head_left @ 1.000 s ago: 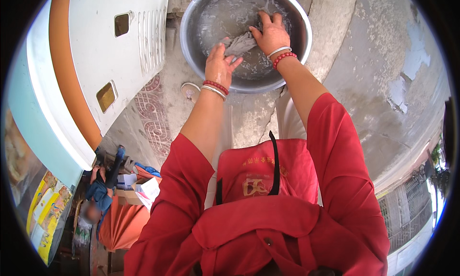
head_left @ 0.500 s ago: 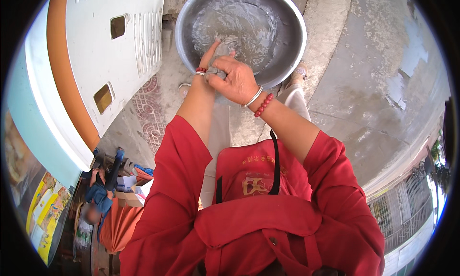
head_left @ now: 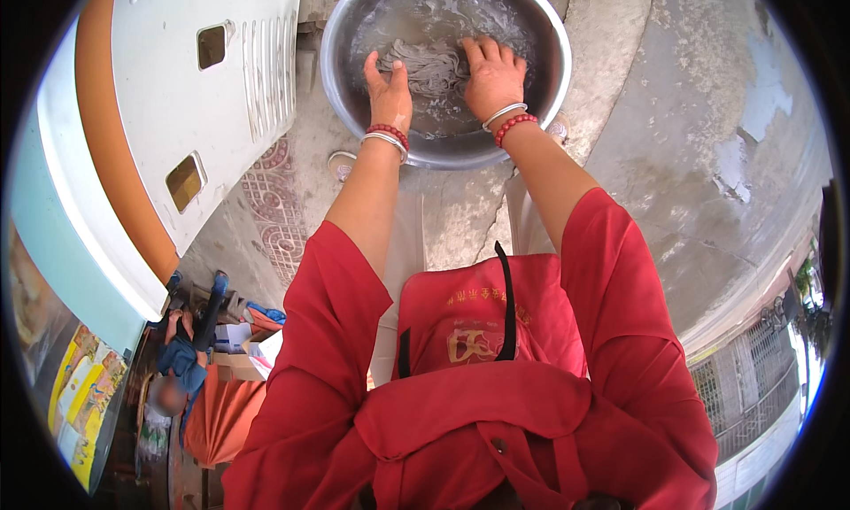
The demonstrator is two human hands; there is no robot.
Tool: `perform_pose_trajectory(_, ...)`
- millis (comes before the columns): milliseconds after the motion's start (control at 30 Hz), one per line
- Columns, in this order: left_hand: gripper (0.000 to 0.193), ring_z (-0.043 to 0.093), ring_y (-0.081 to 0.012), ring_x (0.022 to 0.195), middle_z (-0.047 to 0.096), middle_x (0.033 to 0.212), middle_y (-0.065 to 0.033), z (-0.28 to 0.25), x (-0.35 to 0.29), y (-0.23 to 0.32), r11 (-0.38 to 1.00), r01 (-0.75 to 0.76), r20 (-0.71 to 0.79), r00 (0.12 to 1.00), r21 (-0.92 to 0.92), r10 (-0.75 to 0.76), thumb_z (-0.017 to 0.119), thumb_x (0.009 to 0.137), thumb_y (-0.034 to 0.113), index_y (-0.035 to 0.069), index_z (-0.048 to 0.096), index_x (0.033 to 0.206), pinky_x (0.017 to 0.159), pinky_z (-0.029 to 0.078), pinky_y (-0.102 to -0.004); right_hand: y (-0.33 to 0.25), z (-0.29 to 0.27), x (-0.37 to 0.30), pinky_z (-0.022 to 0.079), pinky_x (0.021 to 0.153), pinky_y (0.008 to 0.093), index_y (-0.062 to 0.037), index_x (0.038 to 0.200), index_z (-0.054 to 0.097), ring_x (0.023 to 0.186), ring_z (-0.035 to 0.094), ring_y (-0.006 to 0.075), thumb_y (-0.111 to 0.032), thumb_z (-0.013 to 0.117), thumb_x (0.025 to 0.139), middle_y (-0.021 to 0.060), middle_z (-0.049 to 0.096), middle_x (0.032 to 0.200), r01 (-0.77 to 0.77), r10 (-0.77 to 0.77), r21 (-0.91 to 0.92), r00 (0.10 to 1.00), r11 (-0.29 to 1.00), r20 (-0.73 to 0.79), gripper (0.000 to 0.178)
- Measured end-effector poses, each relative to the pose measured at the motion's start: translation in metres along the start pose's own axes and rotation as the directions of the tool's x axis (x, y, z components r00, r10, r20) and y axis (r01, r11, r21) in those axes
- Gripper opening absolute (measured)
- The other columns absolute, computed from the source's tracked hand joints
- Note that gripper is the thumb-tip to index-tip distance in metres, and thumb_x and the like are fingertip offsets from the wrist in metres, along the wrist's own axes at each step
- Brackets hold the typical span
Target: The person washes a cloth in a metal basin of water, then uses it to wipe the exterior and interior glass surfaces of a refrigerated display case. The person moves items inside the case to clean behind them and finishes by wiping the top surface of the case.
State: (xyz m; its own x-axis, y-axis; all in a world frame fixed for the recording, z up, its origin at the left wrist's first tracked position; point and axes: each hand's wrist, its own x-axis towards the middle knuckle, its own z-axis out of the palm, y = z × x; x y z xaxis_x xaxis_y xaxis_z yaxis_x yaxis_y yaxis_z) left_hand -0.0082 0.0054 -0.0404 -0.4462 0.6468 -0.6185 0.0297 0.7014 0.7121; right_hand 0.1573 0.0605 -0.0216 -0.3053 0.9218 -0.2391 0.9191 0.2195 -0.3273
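A wide metal basin (head_left: 555, 72) of cloudy, soapy-looking water stands on the ground before me. In it lies a bunched, wrinkled grey cloth (head_left: 429, 70), partly in the water. At the cloth's left edge is my left hand (head_left: 389, 96), thumb and fingers apart, some fingers hidden. Over on the cloth's right side, my right hand (head_left: 495, 78) has its fingers spread, the fingertips close to the folds. Neither hand is closed round the cloth. Each wrist wears a pale bangle and a red bead bracelet.
A white slatted panel with an orange edge (head_left: 208, 103) rises close on the left. Beyond its lower end sits another person (head_left: 177, 359) beside a cardboard box (head_left: 237, 366). Concrete ground (head_left: 673, 156) stretches off to the right. A red apron (head_left: 478, 324) covers my front.
My hands were together, squeezing the twisted cloth above the near part of the basin. They have parted, and the cloth now lies loosely bunched in the water between them.
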Motion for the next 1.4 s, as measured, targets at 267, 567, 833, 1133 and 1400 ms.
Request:
perform_pose_trajectory(267,0.06,0.043,-0.0442,0.124,0.032,0.143,-0.0198,-0.023,-0.002,-0.017,0.001,0.78,0.778,0.624,-0.626,0.074,0.044,0.097,0.045,0.009,0.028,0.142,0.105,0.035,-0.0592,-0.084,-0.052,-0.035,0.047,0.074,0.0401,-0.0047,0.075,0.064,0.075,0.063,0.032,-0.034,0.07,0.074,0.014,0.062,0.068,-0.056,-0.035,0.646,0.991,0.761,0.127,0.03)
perform_pose_trajectory(567,0.031,0.06,-0.0232,0.107,0.058,0.121,-0.0139,0.033,-0.06,0.056,0.477,0.572,0.497,0.819,-0.667,-0.287,0.045,0.098,0.015,0.009,0.049,0.128,0.089,0.052,-0.037,-0.038,-0.036,0.003,0.051,0.064,0.0463,-0.0105,0.076,0.066,0.069,0.064,0.0374,-0.041,0.058,0.083,0.0172,0.066,0.072,-0.23,0.235,0.424,0.971,0.876,0.042,0.033)
perform_pose_trajectory(833,0.049,0.051,-0.022,0.116,0.045,0.136,-0.0109,0.012,-0.024,0.017,0.979,0.161,-0.022,0.986,-0.126,-0.165,0.054,0.096,0.022,0.007,0.036,0.14,0.089,0.051,-0.0438,0.029,0.013,0.018,0.052,0.075,0.0438,-0.01,0.1,0.064,0.082,0.065,0.0348,-0.036,0.058,0.089,0.0179,0.066,0.088,-0.111,0.161,0.26,0.97,0.959,-0.181,0.029)
perform_pose_trajectory(1133,0.07,0.044,-0.0313,0.126,0.044,0.138,-0.0163,0.006,-0.02,0.028,0.434,0.756,0.634,0.651,-0.49,-0.418,0.043,0.094,0.058,0.007,0.035,0.141,0.106,0.036,-0.0467,-0.062,-0.042,-0.052,0.051,0.064,0.0413,-0.0075,0.086,0.064,0.071,0.064,0.0339,-0.029,0.063,0.085,0.0151,0.065,0.075,-0.152,0.037,0.719,0.984,0.679,0.173,0.021)
perform_pose_trajectory(1400,0.037,0.061,-0.0209,0.104,0.061,0.118,-0.0058,0.035,-0.052,0.031,0.335,0.671,0.597,0.742,-0.662,-0.306,0.045,0.099,0.038,0.01,0.055,0.12,0.086,0.053,-0.0381,-0.042,-0.04,-0.014,0.051,0.059,0.0437,-0.0096,0.079,0.063,0.064,0.064,0.0355,-0.033,0.062,0.086,0.0126,0.066,0.07,-0.11,0.127,0.462,0.992,0.88,-0.005,0.025)
